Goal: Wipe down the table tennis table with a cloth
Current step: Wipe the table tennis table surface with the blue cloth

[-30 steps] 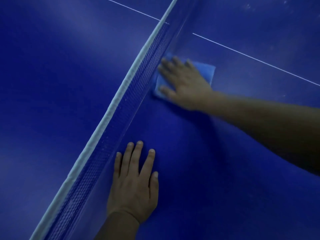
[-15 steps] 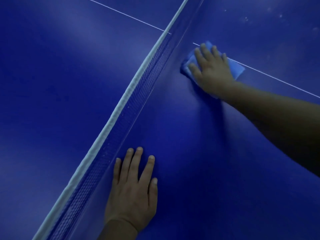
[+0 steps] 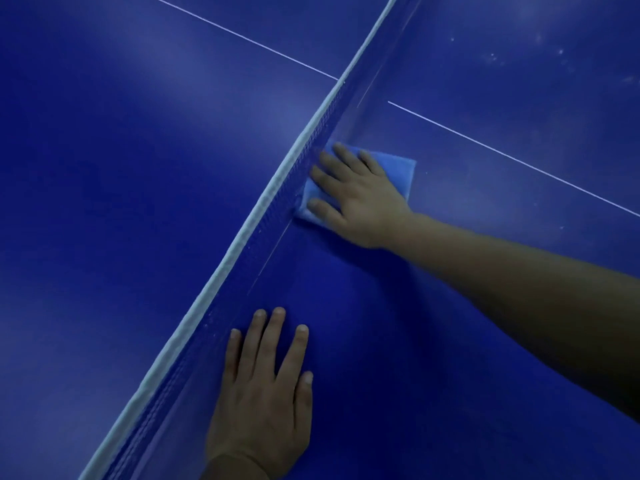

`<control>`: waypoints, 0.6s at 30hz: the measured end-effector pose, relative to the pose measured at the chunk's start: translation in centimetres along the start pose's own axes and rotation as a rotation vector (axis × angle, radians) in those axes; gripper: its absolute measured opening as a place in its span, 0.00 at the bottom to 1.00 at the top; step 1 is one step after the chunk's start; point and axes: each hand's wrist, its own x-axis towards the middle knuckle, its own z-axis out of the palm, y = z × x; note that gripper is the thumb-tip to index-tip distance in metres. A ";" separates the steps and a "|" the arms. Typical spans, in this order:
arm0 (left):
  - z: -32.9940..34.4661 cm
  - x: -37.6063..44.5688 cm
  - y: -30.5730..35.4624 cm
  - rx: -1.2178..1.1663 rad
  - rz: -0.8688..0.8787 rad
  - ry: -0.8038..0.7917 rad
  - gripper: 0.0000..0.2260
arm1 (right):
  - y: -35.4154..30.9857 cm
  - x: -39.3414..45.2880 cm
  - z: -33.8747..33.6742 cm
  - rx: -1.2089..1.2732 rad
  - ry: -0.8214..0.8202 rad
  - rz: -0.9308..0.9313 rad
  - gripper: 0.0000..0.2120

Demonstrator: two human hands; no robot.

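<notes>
table (image 3: 485, 341) blue (white line) | right hand (image 3: 360, 199) flat on cloth (image 3: 398, 168) | net (image 3: 242, 237)

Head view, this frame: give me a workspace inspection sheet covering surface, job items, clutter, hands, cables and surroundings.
Surface: blue table tennis table, thin white centre line crossing it; pale specks on the far right part.
Job's things: light blue cloth lying flat on the table, right against the foot of the net.
Clutter: nothing seen.
Hands: right hand pressed flat on the cloth, fingers straight, tips by the net; left hand flat on the bare table beside the net, holding nothing.
Cables: nothing seen.
Surroundings: only the tabletop and net fill the view; nothing seen beyond them.
</notes>
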 end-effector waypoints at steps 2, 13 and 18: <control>0.0 0.0 -0.1 0.016 0.000 -0.006 0.28 | 2.4 2.3 -0.9 -0.044 0.042 0.005 0.24; 0.2 0.0 0.1 0.038 -0.002 0.013 0.28 | 2.9 4.0 -1.0 0.026 0.084 0.258 0.25; 0.4 0.1 0.1 0.041 -0.001 0.027 0.26 | 3.6 6.5 -0.9 0.113 0.116 0.667 0.30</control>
